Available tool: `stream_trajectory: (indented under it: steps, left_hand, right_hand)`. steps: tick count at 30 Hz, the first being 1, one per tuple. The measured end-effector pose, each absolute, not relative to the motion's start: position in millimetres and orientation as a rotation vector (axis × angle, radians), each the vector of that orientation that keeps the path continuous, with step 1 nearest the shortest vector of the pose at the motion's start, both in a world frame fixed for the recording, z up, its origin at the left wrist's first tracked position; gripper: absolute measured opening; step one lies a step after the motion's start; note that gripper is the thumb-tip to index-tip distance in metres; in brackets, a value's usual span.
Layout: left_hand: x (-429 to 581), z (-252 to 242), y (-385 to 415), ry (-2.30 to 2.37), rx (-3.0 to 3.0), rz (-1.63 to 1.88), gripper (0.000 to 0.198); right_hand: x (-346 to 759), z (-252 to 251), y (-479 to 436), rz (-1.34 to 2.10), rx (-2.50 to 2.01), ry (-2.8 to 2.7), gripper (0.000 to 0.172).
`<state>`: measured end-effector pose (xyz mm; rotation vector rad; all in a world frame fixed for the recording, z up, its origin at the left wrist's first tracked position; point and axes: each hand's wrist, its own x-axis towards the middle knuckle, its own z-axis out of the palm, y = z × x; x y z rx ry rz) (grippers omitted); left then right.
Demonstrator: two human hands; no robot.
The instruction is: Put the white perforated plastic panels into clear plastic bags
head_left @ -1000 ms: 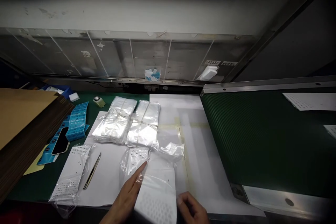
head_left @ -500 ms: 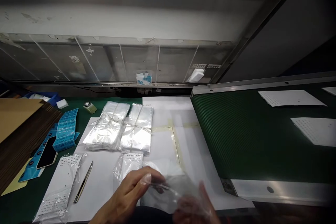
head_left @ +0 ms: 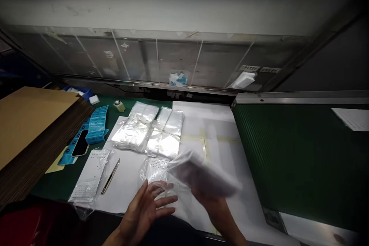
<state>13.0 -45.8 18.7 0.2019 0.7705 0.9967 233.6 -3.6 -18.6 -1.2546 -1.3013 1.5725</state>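
My right hand (head_left: 211, 200) grips a white flat packet (head_left: 201, 173) from below, raised over the white sheet and smeared by motion. Whether clear film wraps this packet I cannot tell. Left of it, my left hand (head_left: 150, 201) has its fingers spread, with clear film near the fingertips. Just beyond that hand lies a bagged white card (head_left: 158, 164) with rows of dark marks. Two tied bundles of clear plastic bags (head_left: 137, 127) lie farther back. A craft knife (head_left: 111, 177) rests to the left, beside another bagged card (head_left: 90, 173).
A green conveyor belt (head_left: 302, 161) with a white card (head_left: 353, 118) on it runs along the right. On the left are a cardboard stack (head_left: 37, 111), a phone (head_left: 80, 143), blue label sheets (head_left: 98, 123) and a small bottle (head_left: 119, 105). A metal panel (head_left: 178, 57) stands behind.
The view has shifted, so the table things sit farther right. My left hand has opened off the clear film. My right hand now holds up the white packet.
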Motion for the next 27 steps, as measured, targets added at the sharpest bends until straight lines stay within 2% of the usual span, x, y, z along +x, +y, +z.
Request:
stream_trajectory:
  steps: [2,4,6,8,11,13,18,20,24,27]
  left_hand:
    - [7,14,-45,0.727,0.098,0.957,0.058]
    - [-3,7,-42,0.78,0.084,0.903,0.054]
    - [-17,-10,-38,0.896,0.119,0.889,0.052]
    - [-33,-35,-36,1.033,0.194,0.927,0.06]
    - [-55,-79,-34,1.31,0.38,0.966,0.065]
    - [-64,-105,-33,1.466,0.517,0.939,0.062]
    - [-58,-145,-32,1.725,0.777,0.92,0.046]
    - [-51,-154,-33,1.837,0.847,0.921,0.043]
    - [-37,-163,-38,1.916,0.862,0.89,0.045]
    - [-30,-164,-38,1.94,0.841,0.866,0.045]
  right_hand:
    - [226,-18,-12,1.311,-1.067,-1.842,0.042]
    - [215,-23,-22,0.968,-0.901,-2.25,0.061]
    - [204,-34,-31,0.788,-0.959,-2.334,0.071]
    - [194,-53,-35,0.958,-1.197,-2.136,0.067]
    - [179,-91,-32,1.559,-1.55,-1.588,0.052]
    - [169,-116,-28,1.816,-1.643,-1.372,0.052]
    - [145,-154,-26,1.867,-1.787,-1.282,0.068]
    - [138,-156,-27,1.868,-1.783,-1.269,0.065]
    - [128,-144,-25,1.948,-1.588,-1.305,0.044]
    - [122,-134,-21,1.98,-1.519,-1.351,0.047]
